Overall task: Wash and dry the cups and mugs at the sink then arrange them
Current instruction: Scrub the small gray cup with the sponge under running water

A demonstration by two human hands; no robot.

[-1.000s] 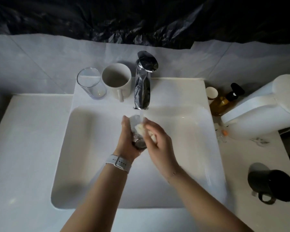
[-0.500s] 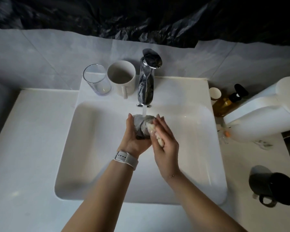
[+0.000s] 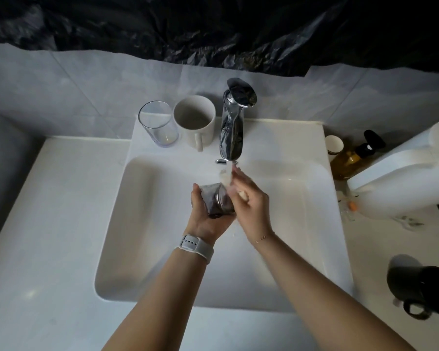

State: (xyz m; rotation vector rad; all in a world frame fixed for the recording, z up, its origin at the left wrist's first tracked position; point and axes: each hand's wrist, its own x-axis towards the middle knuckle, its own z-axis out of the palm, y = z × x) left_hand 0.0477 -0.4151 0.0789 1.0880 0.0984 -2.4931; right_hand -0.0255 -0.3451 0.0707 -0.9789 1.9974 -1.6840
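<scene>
The left hand holds a small clear glass over the sink. Its fingers are curled round the glass, and the glass lies tipped on its side in the palm. The right hand is just beside the glass, touching it. Its fingers are close together and pinch a small pale sponge against the glass. Water runs down from the tap right above these fingers.

Past the fingers, on the back edge of the sink, a tall clear glass and a white mug stand side by side, left of the tap. Far to the right of the fingers, on the tabletop, a black mug lies on its side. Also right of the fingers, near the wall, stand a yellow soap bottle and a small white cup. A white watch band sits on the left wrist
</scene>
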